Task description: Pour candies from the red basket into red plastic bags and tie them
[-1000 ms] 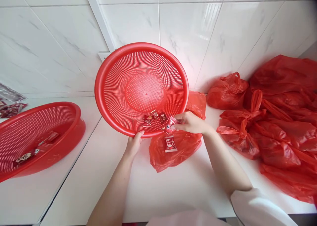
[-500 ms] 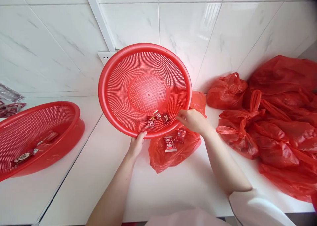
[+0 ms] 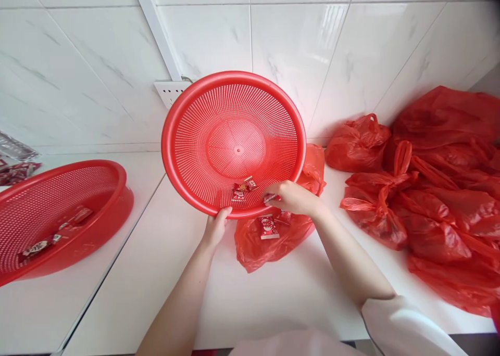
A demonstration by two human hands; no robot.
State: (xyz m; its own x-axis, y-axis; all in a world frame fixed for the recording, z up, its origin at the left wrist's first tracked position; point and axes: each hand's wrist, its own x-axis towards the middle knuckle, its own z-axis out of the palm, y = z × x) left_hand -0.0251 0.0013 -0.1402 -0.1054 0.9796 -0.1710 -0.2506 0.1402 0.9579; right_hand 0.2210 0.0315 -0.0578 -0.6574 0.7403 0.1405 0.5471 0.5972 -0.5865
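Note:
A red plastic colander basket (image 3: 234, 80) is tipped toward me, its near rim gripped by my left hand (image 3: 217, 228) with the thumb on top. Low on its inner wall lie a few small wrapped snack packets (image 3: 239, 190). At the basket's lower right rim, my right hand (image 3: 291, 195) pinches one small dark red snack packet (image 3: 270, 198). Below the rim a red plastic bag (image 3: 250, 252) lies on the table, partly hidden by the basket and hand. A red-and-white packet (image 3: 269, 227) rests on it, and another is mostly covered by my right hand.
A second red basket (image 3: 117, 189) stands tilted at the left with several packets in it. Several filled, knotted red bags (image 3: 375, 210) crowd the right side. Behind the white table (image 3: 156, 293) rises a tiled wall with a socket (image 3: 170, 91). More packets lie at the far left.
My right hand has moved left and down into the basket's edge and taken hold of the dark red packet. The basket has shifted slightly to the right in my left hand.

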